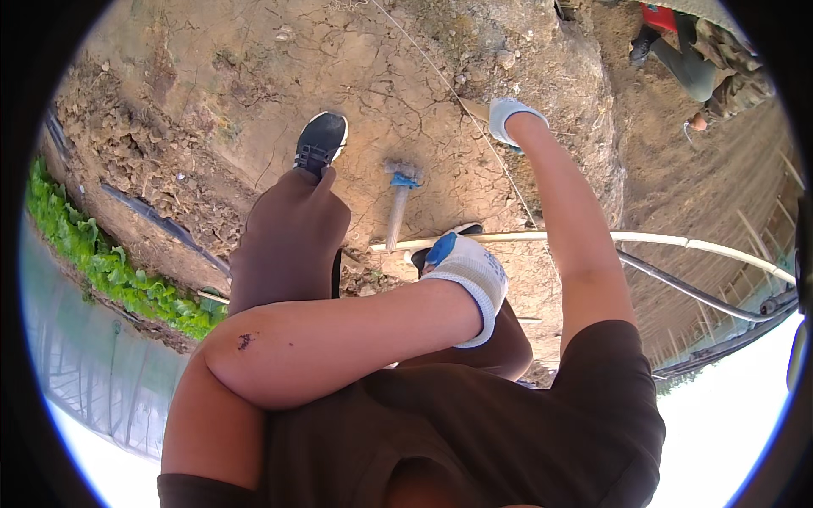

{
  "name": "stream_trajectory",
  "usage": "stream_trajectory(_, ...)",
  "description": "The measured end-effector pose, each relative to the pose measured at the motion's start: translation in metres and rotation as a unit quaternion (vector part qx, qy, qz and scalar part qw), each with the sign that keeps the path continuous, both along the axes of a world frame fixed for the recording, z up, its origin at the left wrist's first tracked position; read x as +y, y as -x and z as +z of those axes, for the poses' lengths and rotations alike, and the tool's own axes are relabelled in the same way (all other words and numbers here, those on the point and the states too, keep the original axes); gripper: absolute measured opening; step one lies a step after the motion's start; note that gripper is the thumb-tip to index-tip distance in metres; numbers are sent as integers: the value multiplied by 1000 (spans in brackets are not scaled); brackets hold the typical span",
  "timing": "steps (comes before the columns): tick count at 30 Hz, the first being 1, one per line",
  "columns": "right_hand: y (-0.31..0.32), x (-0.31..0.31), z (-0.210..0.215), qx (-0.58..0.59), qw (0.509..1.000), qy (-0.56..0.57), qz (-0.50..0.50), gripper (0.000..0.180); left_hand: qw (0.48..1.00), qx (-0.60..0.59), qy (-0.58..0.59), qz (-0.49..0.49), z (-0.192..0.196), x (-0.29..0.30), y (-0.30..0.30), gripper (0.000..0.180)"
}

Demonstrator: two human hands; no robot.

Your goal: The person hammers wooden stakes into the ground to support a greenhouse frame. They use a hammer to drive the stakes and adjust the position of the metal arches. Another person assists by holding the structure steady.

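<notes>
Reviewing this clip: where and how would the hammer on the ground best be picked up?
Probably around the middle of the hammer's wooden handle, with a hand closing across it from above. The slim, straight handle lies exposed, pointing toward the picture's lower edge, with the bulkier head farther away. Its near end meets the pale strip, so mid-handle looks freer.

We look through one wide fisheye camera on the person's head, facing steeply down at the ground [356, 68] beyond the fingers [500, 118]. The left hand [471, 271] sits nearer to our lens than the right hand [515, 120]; the dark shirt [483, 415] is nearest, on the body's side of the fingers, and edges bend toward our round rim.
</notes>
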State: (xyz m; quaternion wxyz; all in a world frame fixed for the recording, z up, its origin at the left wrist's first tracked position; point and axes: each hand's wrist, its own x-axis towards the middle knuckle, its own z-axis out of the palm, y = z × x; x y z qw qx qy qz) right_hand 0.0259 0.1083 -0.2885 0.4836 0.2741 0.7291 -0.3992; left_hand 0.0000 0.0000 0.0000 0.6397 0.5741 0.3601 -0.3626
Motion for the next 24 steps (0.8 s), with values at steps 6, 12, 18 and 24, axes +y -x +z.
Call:
stream_trajectory(6,-42,69,68,-247,968,-32,24,45,993,-95,-23,62,-15,9,-23,46)
stream_trajectory(12,-87,63,82,-230,969,-70,-47,38,984,-95,-73,131,-17,5,-22,41)
stream_trajectory(18,-59,72,82,-319,944,-27,-76,37,979,-90,-92,155,-11,-5,-18,27)
stream_trajectory(24,-92,65,69,-206,975,-83,-1,34,986,-60,-55,143,-26,-20,-32,32)
